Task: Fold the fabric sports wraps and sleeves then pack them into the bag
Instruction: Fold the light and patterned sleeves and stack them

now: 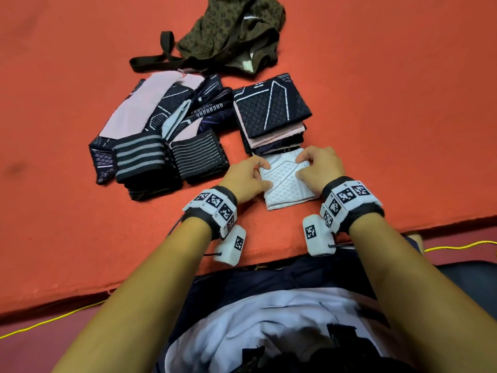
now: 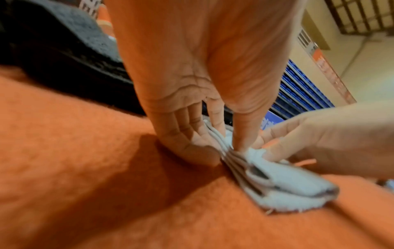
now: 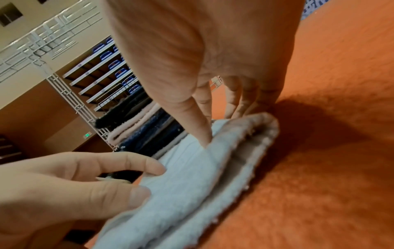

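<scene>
A folded white sleeve (image 1: 286,181) (image 2: 287,182) (image 3: 187,185) lies on the orange cloth near the front edge. My left hand (image 1: 254,175) (image 2: 224,144) pinches its left edge, thumb on top and fingers along the side. At the right edge my right hand (image 1: 309,165) (image 3: 221,121) grips the sleeve, with the thumb pressing the top layer. Just behind it stands a stack of folded dark and pink sleeves (image 1: 271,114). A loose pile of wraps and sleeves (image 1: 158,130) lies to the left. The olive leopard-print bag (image 1: 231,30) sits at the back, its mouth partly open.
Two black striped wraps (image 1: 139,160) (image 1: 199,157) lie at the pile's near side. The bag's dark strap (image 1: 158,59) trails to the left. The table's front edge (image 1: 269,261) is close to my body, and a yellow cable (image 1: 53,319) runs below it.
</scene>
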The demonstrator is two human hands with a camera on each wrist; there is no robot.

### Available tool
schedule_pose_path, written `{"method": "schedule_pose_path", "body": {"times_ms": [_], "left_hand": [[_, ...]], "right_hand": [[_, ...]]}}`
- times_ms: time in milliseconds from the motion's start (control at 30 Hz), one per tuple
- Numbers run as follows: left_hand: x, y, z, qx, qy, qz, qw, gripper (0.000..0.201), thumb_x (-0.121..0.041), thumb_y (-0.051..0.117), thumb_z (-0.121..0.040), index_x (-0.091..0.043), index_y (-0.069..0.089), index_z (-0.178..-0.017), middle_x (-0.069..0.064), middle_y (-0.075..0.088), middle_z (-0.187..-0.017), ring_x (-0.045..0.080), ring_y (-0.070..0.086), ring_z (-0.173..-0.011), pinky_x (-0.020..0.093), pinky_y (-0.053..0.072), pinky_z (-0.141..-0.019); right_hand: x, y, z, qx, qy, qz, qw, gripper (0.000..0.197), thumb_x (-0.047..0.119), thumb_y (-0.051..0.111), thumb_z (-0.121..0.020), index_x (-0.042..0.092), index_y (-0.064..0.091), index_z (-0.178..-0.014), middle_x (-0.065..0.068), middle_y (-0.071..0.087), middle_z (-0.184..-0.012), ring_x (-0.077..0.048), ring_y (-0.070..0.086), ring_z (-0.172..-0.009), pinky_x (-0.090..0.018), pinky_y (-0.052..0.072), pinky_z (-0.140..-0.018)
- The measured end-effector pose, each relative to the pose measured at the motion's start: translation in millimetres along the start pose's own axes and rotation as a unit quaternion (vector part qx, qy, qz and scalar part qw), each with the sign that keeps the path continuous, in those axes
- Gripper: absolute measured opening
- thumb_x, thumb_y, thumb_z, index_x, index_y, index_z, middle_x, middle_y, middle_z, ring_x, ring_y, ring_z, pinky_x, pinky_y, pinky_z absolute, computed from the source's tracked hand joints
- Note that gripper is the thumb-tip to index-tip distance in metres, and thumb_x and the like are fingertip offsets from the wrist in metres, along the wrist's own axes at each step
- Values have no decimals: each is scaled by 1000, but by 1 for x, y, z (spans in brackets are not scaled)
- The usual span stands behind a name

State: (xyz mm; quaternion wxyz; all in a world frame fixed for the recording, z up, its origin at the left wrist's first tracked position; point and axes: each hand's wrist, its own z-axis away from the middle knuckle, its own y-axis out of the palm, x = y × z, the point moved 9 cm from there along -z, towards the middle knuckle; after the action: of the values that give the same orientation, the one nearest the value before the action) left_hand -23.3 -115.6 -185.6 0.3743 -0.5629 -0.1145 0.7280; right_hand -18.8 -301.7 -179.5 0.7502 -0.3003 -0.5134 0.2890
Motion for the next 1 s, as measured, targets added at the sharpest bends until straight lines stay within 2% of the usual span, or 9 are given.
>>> {"method": "schedule_pose_path", "body": {"times_ms": [133, 200, 267, 333, 467, 600, 700, 867, 1000], "left_hand": [[0, 1, 2, 12, 1, -68, 998, 47, -30, 80, -80, -24, 57, -120, 3, 69, -79, 13, 60, -66, 31, 54, -72], [-2, 9, 3, 34, 5, -88, 995, 58, -33, 83, -77, -23, 51, -124, 9, 70, -84, 18, 60, -73, 32, 50, -72], [-1, 14, 3, 47, 4, -94, 994, 66, -34, 85, -74, -21, 46, -126, 11, 69, -86, 21, 60, -77, 33, 47, -71], [1, 15, 3, 49, 5, -92, 995, 69, -34, 86, -73, -21, 45, -127, 12, 70, -86, 21, 61, -78, 34, 48, -72], [3, 15, 3, 49, 3, -89, 995, 71, -32, 87, -72, -21, 44, -127, 7, 71, -83, 19, 62, -75, 32, 49, -71], [5, 12, 5, 54, -7, -47, 997, 68, -25, 87, -74, -22, 45, -128, -4, 66, -75, 7, 59, -65, 22, 42, -61], [6, 11, 8, 60, -6, -37, 997, 67, -22, 84, -77, -22, 45, -132, -2, 69, -78, 5, 59, -64, 18, 41, -59], [6, 14, 9, 64, 2, -42, 997, 70, -23, 85, -77, -22, 43, -133, 2, 73, -82, 6, 61, -64, 20, 43, -60], [7, 14, 12, 45, 16, -34, 998, 70, -35, 84, -77, -22, 45, -134, 1, 72, -81, 9, 63, -70, 24, 48, -67]], "right_hand": [[9, -4, 5, -31, -4, 38, 999, 33, -2, 54, -81, 25, 66, -97, -9, 44, -120, -31, 50, -110, -33, 46, -92], [19, -3, 4, -23, -24, 37, 999, 27, 1, 56, -82, 23, 65, -94, -8, 51, -115, -28, 56, -99, -33, 48, -83], [25, 8, 4, 19, -34, 30, 999, 22, 6, 59, -82, 22, 64, -97, -4, 60, -105, -24, 59, -91, -28, 44, -73], [26, 23, 6, 55, -38, 39, 997, 25, 8, 61, -80, 22, 60, -101, -4, 62, -104, -22, 58, -89, -27, 40, -69], [21, 32, 5, 60, -38, 33, 997, 31, 9, 64, -78, 21, 57, -105, -7, 57, -110, -20, 53, -91, -27, 35, -70], [19, 32, 5, 68, -54, 41, 995, 31, 9, 65, -78, 22, 56, -105, -6, 58, -109, -19, 53, -88, -26, 35, -70], [18, 29, 7, 55, -55, 40, 996, 30, 9, 67, -77, 24, 56, -100, -4, 59, -105, -19, 54, -87, -26, 35, -69], [21, 28, 9, 43, -43, 65, 996, 30, 8, 63, -75, 28, 52, -95, 0, 59, -102, -24, 59, -90, -31, 42, -69], [25, 34, 15, 54, -48, 83, 994, 28, 10, 61, -77, 29, 52, -97, 0, 56, -105, -23, 59, -89, -33, 47, -72]]}}
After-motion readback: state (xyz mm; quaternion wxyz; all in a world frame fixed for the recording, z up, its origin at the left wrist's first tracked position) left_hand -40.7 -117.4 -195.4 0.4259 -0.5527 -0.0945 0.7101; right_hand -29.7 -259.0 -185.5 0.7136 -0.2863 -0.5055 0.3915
